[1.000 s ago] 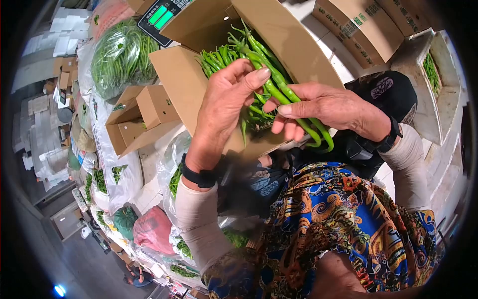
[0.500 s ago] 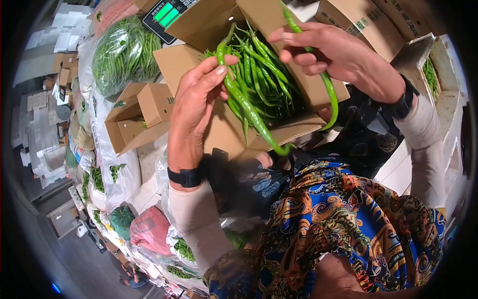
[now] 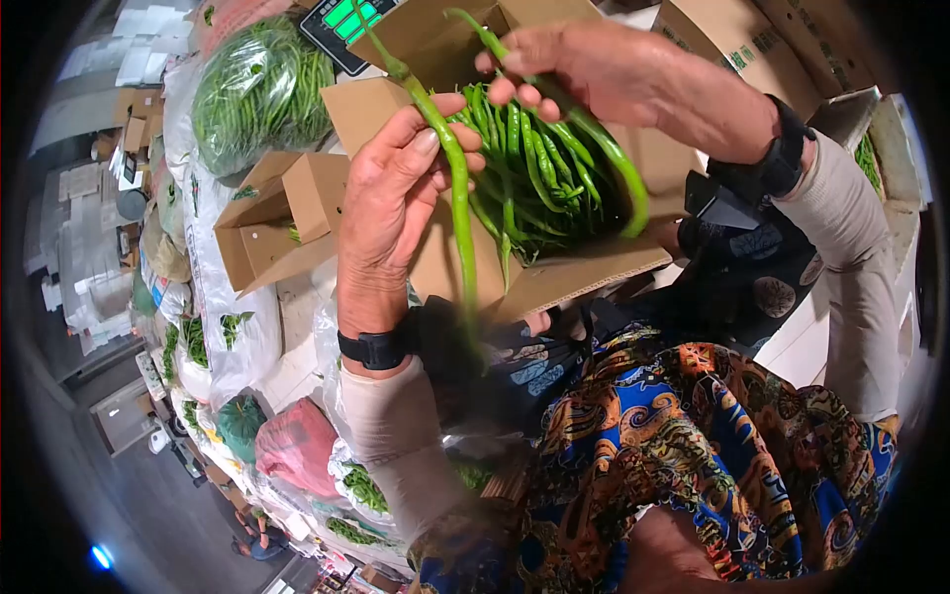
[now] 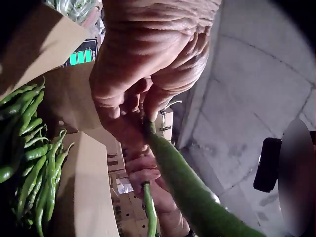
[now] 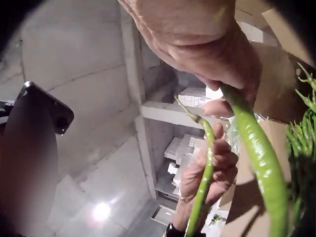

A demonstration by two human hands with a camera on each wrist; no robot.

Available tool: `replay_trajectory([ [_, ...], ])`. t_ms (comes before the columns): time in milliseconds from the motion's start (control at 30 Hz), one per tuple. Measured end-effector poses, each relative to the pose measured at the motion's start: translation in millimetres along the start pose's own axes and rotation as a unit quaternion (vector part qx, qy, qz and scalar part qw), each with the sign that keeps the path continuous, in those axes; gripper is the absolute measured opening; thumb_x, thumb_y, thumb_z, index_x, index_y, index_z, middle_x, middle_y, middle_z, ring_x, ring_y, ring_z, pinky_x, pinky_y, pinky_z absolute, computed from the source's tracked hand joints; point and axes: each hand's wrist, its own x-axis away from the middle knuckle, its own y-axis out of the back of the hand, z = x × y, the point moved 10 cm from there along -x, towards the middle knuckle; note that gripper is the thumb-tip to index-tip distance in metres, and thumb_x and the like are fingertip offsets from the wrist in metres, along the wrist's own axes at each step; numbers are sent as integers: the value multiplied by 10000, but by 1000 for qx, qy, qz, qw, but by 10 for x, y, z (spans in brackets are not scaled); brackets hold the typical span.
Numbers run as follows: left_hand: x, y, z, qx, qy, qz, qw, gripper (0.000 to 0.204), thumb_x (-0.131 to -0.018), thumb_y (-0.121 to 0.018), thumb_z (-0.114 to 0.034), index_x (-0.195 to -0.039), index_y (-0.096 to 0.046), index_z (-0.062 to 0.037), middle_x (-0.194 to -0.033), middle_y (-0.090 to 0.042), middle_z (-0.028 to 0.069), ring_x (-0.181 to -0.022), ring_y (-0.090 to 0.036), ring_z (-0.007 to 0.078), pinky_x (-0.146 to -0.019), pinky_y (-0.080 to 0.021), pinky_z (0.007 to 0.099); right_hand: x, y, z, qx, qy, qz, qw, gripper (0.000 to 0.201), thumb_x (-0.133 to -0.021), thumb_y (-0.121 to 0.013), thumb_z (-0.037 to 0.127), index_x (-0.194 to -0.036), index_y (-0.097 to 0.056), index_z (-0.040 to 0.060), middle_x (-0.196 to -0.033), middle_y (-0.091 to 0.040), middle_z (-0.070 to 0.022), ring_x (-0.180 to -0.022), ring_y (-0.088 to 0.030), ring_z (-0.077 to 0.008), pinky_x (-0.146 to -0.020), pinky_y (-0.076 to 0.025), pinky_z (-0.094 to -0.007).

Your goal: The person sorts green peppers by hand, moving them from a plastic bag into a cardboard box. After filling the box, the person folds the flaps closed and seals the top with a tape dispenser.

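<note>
In the head view my left hand (image 3: 391,188) pinches a long green chili pepper (image 3: 458,188) between thumb and fingers, its stem pointing up and its lower end blurred. My right hand (image 3: 633,84) grips a second green chili pepper (image 3: 616,158), curved, with its tail hanging down at the right. Both hands are raised over an open cardboard box (image 3: 554,287) with a heap of green chili peppers (image 3: 539,163) inside. The left wrist view shows the pepper (image 4: 182,192) running down from the left fingertips. The other pepper (image 5: 259,158) looms large below the right hand in the right wrist view.
A scale (image 3: 341,25) with a lit green display stands behind the box. To the left are a clear bag of green peppers (image 3: 262,99) and a smaller open carton (image 3: 267,223). More cardboard boxes (image 3: 732,49) and a pale crate (image 3: 896,148) stand at the right.
The two peppers, together between both hands a second ago, are now held apart, one in each hand. The left pepper has swung more upright; the right hand has shifted slightly left since half a second ago.
</note>
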Motion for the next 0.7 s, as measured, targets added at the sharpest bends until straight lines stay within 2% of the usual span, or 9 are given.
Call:
replay_trajectory([
  [100,12,137,-38,-27,-13,-45,999,368,-960,-524,-174,-1254,-500,45,-990,-643,133,-868,-642,209,-728,-505,261,9,-38,289,-42,47,-17,998,221,-969,-443,128,-1067,-529,-51,-965,-648,-146,-764,-617,-152,-670,-502,-250],
  [133,5,165,-39,-25,-14,-45,999,368,-960,-524,-174,-1254,-500,45,-990,-643,133,-868,-642,209,-728,-505,261,100,-94,307,-99,-84,-89,988,246,-927,-526,32,-1159,-537,-49,-905,-624,-107,-664,-549,-121,-583,-453,-236],
  [167,2,257,-37,-58,-14,-72,996,357,-957,-520,-166,-1241,-506,49,-988,-645,133,-856,-637,199,-712,-501,254,62,-35,218,-97,-85,-89,988,246,-927,-526,32,-1159,-537,-49,-905,-624,-107,-664,-549,-121,-583,-453,-236],
  [233,-18,387,-16,-90,-13,-99,991,345,-954,-516,-158,-1228,-512,52,-985,-647,133,-843,-633,189,-695,-497,247,-106,-1,79,1,19,11,1000,228,-972,-435,132,-1067,-527,-54,-1007,-643,-165,-840,-645,-190,-734,-520,-278],
  [267,-28,505,22,-138,4,-133,981,333,-953,-518,-147,-1220,-515,52,-987,-643,133,-846,-635,187,-689,-514,252,-161,33,-57,15,-4,10,1000,220,-964,-442,135,-1056,-529,-44,-1005,-645,-153,-866,-651,-203,-762,-519,-311],
  [400,-65,788,0,-326,4,-213,921,281,-937,-527,-148,-1143,-570,38,-910,-642,96,-739,-614,132,-630,-515,240,-307,134,-424,97,-72,5,993,137,-982,-437,177,-966,-513,65,-1010,-651,-92,-906,-633,-167,-775,-473,-312],
  [567,-33,833,-191,-488,-35,-266,831,257,-921,-550,-178,-1083,-618,10,-822,-632,55,-650,-576,91,-597,-510,231,-506,379,-616,200,-82,-3,976,148,-972,-459,216,-973,-521,83,-994,-652,-75,-905,-625,-166,-713,-443,-300],
  [633,-61,830,-274,-573,-79,-271,770,247,-923,-548,-184,-1080,-623,-9,-795,-627,44,-638,-563,91,-579,-507,236,-549,450,-697,190,-94,-26,977,146,-965,-487,224,-980,-531,86,-992,-649,-69,-900,-620,-162,-711,-439,-300],
  [700,-53,827,-285,-580,-86,-269,764,249,-918,-555,-184,-1081,-623,-9,-798,-638,61,-649,-583,103,-580,-512,249,-551,466,-745,194,-106,-32,975,170,-956,-514,233,-1015,-539,75,-992,-646,-75,-898,-620,-171,-738,-452,-302],
])
